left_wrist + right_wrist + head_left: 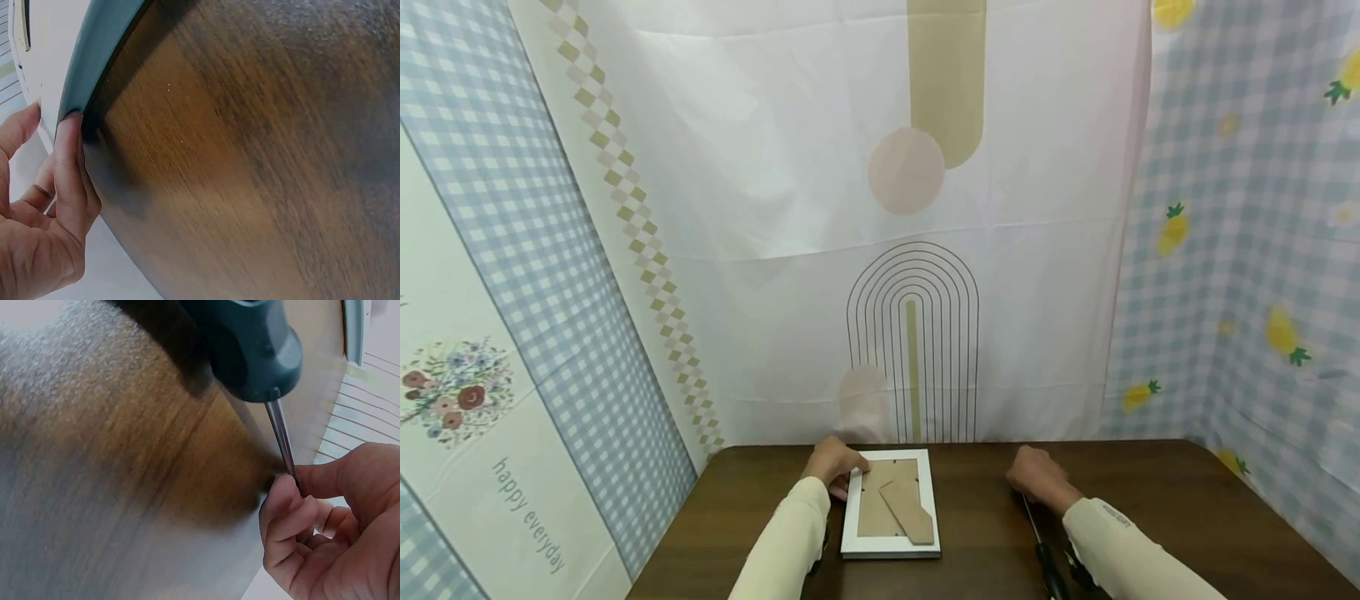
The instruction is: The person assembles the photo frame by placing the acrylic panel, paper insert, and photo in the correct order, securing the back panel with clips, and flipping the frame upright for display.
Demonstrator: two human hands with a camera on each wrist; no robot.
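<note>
A white picture frame (889, 546) lies face down, its brown backing board (872, 518) and folded easel stand (908, 512) facing up. At the frame's upper left side, my left hand (835, 463) holds the edge, thumb on top. In the left wrist view the fingertips of the left hand (53, 206) touch the frame's side. My right hand (1039, 477), to the right of the frame, pinches a screwdriver (1049, 572) by its thin metal shaft. The dark handle points toward me, and the right hand (337, 528) hides the screwdriver's tip.
Both hands are over a dark brown wooden table (970, 533) with rounded far corners. Behind it hangs a white patterned cloth (760, 317). Checked cloths cover the left side (550, 250) and the right side (1247, 250).
</note>
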